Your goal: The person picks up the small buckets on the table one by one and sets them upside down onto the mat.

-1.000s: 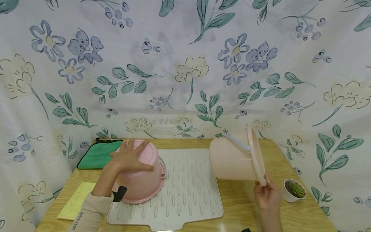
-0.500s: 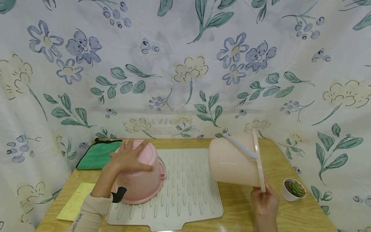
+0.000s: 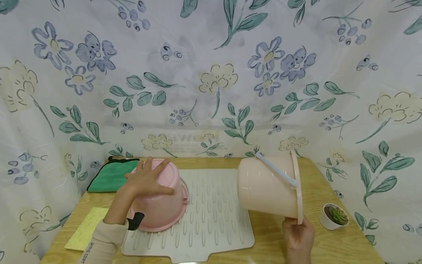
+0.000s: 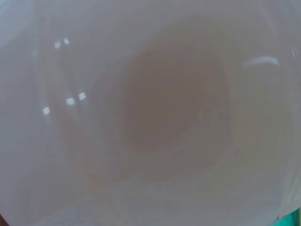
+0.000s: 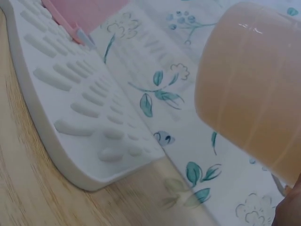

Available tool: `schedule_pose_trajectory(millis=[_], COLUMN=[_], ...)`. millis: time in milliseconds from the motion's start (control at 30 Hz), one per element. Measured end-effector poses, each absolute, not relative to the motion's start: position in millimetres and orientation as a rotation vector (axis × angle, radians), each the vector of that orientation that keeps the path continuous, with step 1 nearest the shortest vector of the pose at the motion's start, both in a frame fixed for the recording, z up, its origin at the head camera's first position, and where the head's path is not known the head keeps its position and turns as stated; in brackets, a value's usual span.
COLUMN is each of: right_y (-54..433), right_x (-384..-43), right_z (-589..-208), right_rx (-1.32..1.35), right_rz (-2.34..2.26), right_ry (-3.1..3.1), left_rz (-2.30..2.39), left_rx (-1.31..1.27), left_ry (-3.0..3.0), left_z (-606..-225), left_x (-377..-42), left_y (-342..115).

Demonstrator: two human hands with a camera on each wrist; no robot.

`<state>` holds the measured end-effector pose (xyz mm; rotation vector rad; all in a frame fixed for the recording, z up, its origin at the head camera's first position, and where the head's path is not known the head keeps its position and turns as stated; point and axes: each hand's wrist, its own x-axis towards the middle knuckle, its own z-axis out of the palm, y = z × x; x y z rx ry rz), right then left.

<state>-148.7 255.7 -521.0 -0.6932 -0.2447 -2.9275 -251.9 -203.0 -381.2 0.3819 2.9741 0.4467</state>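
Note:
An upside-down pink bucket (image 3: 161, 209) stands on the left part of a white ribbed draining mat (image 3: 214, 220). My left hand (image 3: 148, 179) rests on its upturned base and side with the fingers spread. In the left wrist view the glossy bucket wall (image 4: 188, 94) fills nearly everything. Over the mat's right edge, a pale peach bucket (image 3: 267, 187) with a light blue handle (image 3: 276, 169) is held on its side, mouth to the right. My right hand (image 3: 298, 236) grips its rim from below, thumb and fingers on either side. The bucket's inside is hidden.
A green pouch with black edging (image 3: 112, 176) lies behind the pink bucket at the left. A yellow cloth (image 3: 87, 229) is near the left table edge. To the right stands a small potted succulent (image 3: 334, 216). A floral curtain (image 3: 211, 91) hangs behind.
The peach bucket has tilted so its mouth end sits lower, and its handle has swung down with it. My right hand has shifted slightly left and down. My left hand has stayed still.

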Motion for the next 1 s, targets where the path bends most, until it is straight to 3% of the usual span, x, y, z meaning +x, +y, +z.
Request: schedule_pose_trajectory(millis=[1000], right_y=[216.6], right_x=[-139.9], right_z=[-531.0], right_rx=[-0.825], right_rz=[-2.808], right_ry=[-0.371], left_rz=[0.476], left_rx=[0.395], left_ry=[3.069], left_z=[-382.8], left_x=[-245.4], left_y=[-202.5])
